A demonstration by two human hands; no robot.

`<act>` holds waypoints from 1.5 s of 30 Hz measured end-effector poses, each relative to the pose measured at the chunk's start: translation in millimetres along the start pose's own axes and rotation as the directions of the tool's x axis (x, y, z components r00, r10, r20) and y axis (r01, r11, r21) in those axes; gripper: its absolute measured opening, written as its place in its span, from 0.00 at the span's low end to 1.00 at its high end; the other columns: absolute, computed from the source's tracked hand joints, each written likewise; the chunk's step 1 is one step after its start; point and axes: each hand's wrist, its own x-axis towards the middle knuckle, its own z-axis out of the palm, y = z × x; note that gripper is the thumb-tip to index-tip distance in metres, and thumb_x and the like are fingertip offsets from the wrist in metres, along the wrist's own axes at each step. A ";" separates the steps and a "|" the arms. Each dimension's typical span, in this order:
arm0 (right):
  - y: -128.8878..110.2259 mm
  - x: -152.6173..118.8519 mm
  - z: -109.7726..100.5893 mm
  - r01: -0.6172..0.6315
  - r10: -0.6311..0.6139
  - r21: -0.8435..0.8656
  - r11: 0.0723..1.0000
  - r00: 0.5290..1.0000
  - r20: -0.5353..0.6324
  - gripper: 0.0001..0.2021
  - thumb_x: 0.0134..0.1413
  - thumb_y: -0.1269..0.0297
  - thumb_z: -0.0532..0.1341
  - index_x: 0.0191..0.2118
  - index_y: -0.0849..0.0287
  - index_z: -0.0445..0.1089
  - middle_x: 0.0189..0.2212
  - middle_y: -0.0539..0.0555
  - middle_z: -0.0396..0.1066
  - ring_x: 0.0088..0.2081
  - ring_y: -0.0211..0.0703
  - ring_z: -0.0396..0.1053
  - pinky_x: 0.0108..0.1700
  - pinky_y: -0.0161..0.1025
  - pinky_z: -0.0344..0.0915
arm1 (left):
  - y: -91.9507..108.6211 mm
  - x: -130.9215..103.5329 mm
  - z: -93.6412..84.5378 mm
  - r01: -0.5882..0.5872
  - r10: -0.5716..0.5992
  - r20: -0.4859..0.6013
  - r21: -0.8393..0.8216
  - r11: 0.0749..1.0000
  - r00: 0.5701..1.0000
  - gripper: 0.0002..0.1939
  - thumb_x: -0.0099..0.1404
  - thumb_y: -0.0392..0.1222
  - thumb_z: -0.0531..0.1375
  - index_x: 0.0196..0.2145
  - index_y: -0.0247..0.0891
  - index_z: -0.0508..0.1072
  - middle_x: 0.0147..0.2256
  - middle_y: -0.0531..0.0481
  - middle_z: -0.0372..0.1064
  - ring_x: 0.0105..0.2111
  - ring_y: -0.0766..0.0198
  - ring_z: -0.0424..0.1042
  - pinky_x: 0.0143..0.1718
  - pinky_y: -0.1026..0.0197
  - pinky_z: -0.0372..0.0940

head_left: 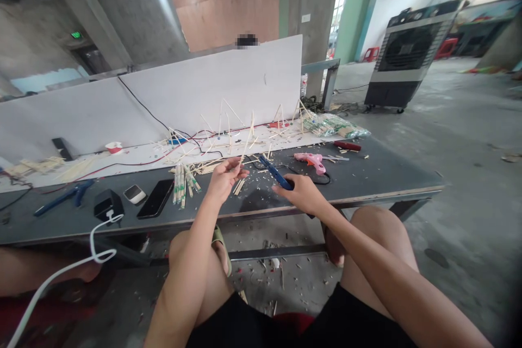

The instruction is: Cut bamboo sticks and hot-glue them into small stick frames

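My left hand (225, 176) is raised over the front of the dark table, its thumb and fingers closed on a thin pale wooden stick (246, 144) that points upward. My right hand (300, 193) is wrapped round a long blue hand tool (276, 172); its exact kind is not clear. The tool's far end points up and left, toward the stick, with a gap between them. Below my left hand lie a few short loose sticks (240, 187) and a bundle of sticks in green-printed wrappers (185, 185). To the right of the tool rests a pink glue gun (312, 163).
Several stick frames (228, 125) stand along a white board (183, 98). A black phone (156, 198), a black charger box (108, 204) with a white cable, and another blue tool (67, 197) lie at left. Bagged sticks (338, 125) and a red-handled tool (346, 145) lie at right.
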 end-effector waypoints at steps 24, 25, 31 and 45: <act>-5.7 0.2 18.8 -0.159 0.149 0.305 0.939 0.987 0.055 0.18 0.56 0.47 0.60 0.32 0.58 0.68 0.23 0.51 0.72 0.25 0.42 0.70 0.27 0.35 0.61 | 6.4 -19.4 31.8 -0.414 0.568 -0.067 0.615 0.671 0.820 0.10 0.64 0.48 0.65 0.36 0.39 0.77 0.34 0.47 0.77 0.30 0.62 0.73 0.33 0.63 0.66; -4.6 0.8 19.3 -0.166 0.159 0.319 0.933 0.986 0.049 0.17 0.56 0.47 0.60 0.32 0.58 0.68 0.23 0.51 0.73 0.25 0.42 0.71 0.27 0.35 0.62 | 6.3 -19.5 32.0 -0.427 0.577 -0.057 0.613 0.665 0.815 0.10 0.64 0.48 0.65 0.36 0.39 0.77 0.34 0.47 0.77 0.30 0.63 0.73 0.32 0.63 0.65; -2.1 2.3 21.7 -0.167 0.174 0.329 0.929 0.985 0.010 0.15 0.56 0.50 0.60 0.33 0.58 0.68 0.26 0.52 0.74 0.25 0.42 0.72 0.27 0.34 0.63 | 6.5 -20.8 33.5 -0.426 0.566 -0.007 0.651 0.628 0.824 0.11 0.66 0.51 0.62 0.36 0.40 0.77 0.35 0.46 0.76 0.32 0.62 0.72 0.34 0.63 0.65; -7.3 1.4 19.2 -0.099 0.122 0.260 0.960 0.990 -0.073 0.14 0.56 0.51 0.60 0.31 0.58 0.68 0.23 0.52 0.72 0.26 0.43 0.71 0.29 0.35 0.61 | 4.4 -15.1 28.3 -0.311 0.391 -0.085 0.462 0.831 0.917 0.13 0.57 0.50 0.69 0.32 0.37 0.77 0.30 0.48 0.76 0.31 0.61 0.74 0.33 0.63 0.67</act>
